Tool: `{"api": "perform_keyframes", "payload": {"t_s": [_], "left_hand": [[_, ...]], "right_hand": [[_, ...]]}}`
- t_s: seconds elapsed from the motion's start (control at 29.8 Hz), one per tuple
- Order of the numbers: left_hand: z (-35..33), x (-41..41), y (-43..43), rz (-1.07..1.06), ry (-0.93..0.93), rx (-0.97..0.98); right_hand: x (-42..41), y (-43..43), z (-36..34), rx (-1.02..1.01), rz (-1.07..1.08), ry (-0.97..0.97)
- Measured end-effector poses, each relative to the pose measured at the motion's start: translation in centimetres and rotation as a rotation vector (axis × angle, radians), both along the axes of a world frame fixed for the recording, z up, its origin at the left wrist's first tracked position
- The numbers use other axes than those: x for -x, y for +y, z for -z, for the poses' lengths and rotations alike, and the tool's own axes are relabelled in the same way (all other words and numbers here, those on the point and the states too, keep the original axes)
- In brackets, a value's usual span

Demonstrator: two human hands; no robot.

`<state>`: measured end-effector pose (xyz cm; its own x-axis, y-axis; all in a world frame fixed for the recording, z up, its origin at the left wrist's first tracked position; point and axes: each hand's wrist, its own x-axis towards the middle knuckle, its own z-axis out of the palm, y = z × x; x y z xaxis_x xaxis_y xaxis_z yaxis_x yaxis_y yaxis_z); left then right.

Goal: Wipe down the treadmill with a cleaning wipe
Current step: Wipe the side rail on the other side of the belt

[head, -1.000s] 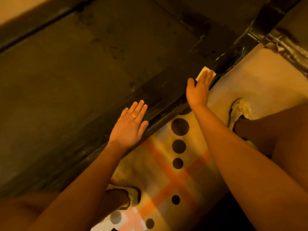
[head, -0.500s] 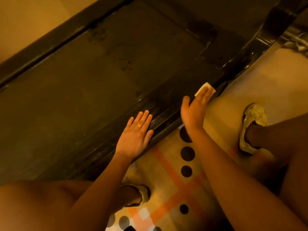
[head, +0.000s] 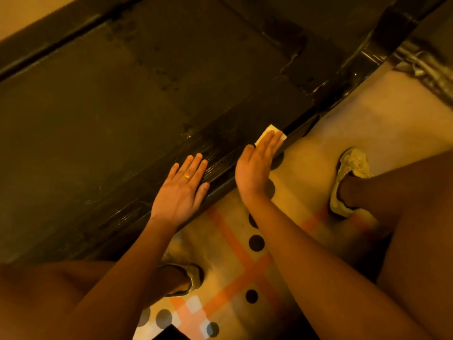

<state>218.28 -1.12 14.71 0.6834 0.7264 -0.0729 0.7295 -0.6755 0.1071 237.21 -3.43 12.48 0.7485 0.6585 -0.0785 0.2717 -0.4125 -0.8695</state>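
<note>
Right hand (head: 257, 168), fingers flat, presses the cleaning wipe (head: 269, 131) onto the treadmill side rail (head: 220, 160). The wipe has slid along the rail towards the left hand (head: 180, 192), which rests flat and empty. This stroke is probably nearing its end.

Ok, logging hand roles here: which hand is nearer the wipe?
Right. The right hand presses on the wipe; the left hand rests on the rail, short of the wipe.

Most of the wipe (head: 269, 130) lies hidden under the right hand (head: 255, 171).
</note>
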Motion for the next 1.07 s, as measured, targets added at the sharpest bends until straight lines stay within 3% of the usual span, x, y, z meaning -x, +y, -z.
{"api": "perform_keyframes", "payload": {"t_s": [0.17,0.37,0.6,0.84,1.07], "left_hand": [[-0.1,0.1,0.0,0.004,-0.02,-0.002],[-0.1,0.1,0.1,-0.003,-0.034,0.007],[-1.0,0.5,0.1,-0.005,-0.044,0.113],[-0.8,9.9,-2.3,-0.136,0.033,0.116],[-0.8,10.0,-2.4,-0.153,0.068,0.086]], "right_hand": [[-3.9,0.9,-0.1,0.014,0.06,0.051],[3.4,-2.1,-1.2,-0.046,-0.046,0.075],[-1.4,-0.6,-2.4,-0.002,-0.012,0.17],[5.1,-4.1,-2.3,0.02,-0.185,0.114],[0.6,-3.0,-1.2,0.149,-0.251,0.067]]}}
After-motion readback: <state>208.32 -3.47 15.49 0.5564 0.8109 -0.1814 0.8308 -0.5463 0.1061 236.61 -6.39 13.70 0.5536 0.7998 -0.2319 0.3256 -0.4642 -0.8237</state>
